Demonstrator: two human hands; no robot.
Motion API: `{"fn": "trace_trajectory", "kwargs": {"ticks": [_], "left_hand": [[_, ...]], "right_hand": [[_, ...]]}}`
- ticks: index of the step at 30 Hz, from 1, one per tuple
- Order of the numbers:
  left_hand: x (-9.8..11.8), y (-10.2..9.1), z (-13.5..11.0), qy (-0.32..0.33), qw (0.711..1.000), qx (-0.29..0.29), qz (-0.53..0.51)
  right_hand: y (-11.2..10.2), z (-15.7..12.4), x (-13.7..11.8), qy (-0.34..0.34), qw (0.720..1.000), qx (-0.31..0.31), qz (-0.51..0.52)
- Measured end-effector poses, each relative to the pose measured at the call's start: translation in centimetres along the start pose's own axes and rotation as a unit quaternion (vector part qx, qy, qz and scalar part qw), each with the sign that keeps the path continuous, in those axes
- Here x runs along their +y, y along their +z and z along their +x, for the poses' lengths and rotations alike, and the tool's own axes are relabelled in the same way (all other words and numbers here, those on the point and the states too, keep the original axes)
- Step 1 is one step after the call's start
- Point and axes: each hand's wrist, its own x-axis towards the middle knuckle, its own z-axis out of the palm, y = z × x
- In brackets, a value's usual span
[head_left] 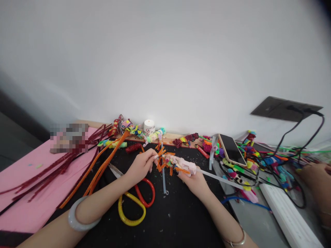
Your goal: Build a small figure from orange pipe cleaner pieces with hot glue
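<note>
Near the middle of the black work surface, my left hand pinches an orange pipe-cleaner piece with short arms sticking out. Closed around a pale pink hot glue gun is my right hand. The gun's dirty nozzle end points left and is close to the orange piece; I cannot tell if they touch. From its back end a long translucent glue stick reaches to the right. Scissors with one red and one yellow handle loop lie under my left forearm. A clear strip lies below the orange piece.
Dark red and orange pipe cleaners spread over a pink board at left. Along the wall stand a white cup and several colourful pipe-cleaner figures. At right are a phone, cables, a white power strip and another person's hand.
</note>
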Motion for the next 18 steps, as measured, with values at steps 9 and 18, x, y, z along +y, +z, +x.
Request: {"fn": "trace_trajectory", "kwargs": {"ticks": [9,18], "left_hand": [[0.37,0.06,0.04,-0.001,0.999,-0.033,-0.014],[0.12,0.08,0.02,-0.006,1.0,-0.027,-0.011]], "right_hand": [[0.62,-0.25,0.67,0.042,0.999,0.008,0.029],[0.64,-0.3,0.94,-0.019,0.996,0.011,-0.084]]}}
